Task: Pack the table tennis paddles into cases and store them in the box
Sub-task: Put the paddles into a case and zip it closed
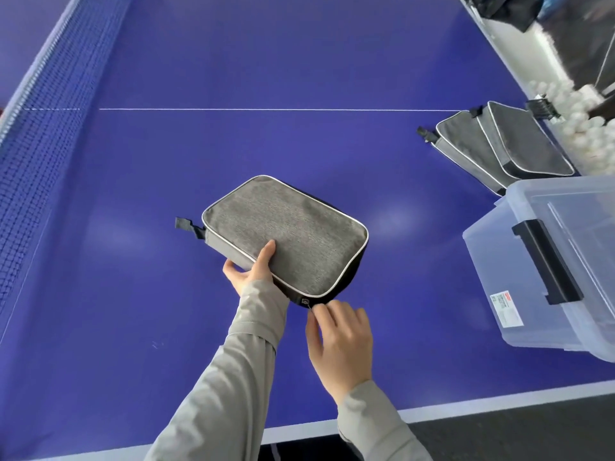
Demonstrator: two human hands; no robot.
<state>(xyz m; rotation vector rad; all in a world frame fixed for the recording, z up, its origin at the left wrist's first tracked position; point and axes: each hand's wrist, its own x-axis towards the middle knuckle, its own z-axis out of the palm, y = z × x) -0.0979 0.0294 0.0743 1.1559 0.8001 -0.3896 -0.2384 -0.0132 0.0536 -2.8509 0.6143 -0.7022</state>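
A grey fabric paddle case [286,234] with white piping lies near the middle of the blue table [266,78]. My left hand [249,267] grips its near-left edge, thumb on top. My right hand [339,344] pinches the small zipper pull [307,304] at the case's near corner. Two more grey cases [496,144] lie overlapped at the right. A clear plastic box [545,261] with a black latch and its lid on stands at the right edge. No paddle is visible.
The net [43,104] runs along the left side. A white centre line [266,109] crosses the table. A container of white balls [572,121] sits at the far right beyond the table's edge. The table's near white edge [432,414] is close to me.
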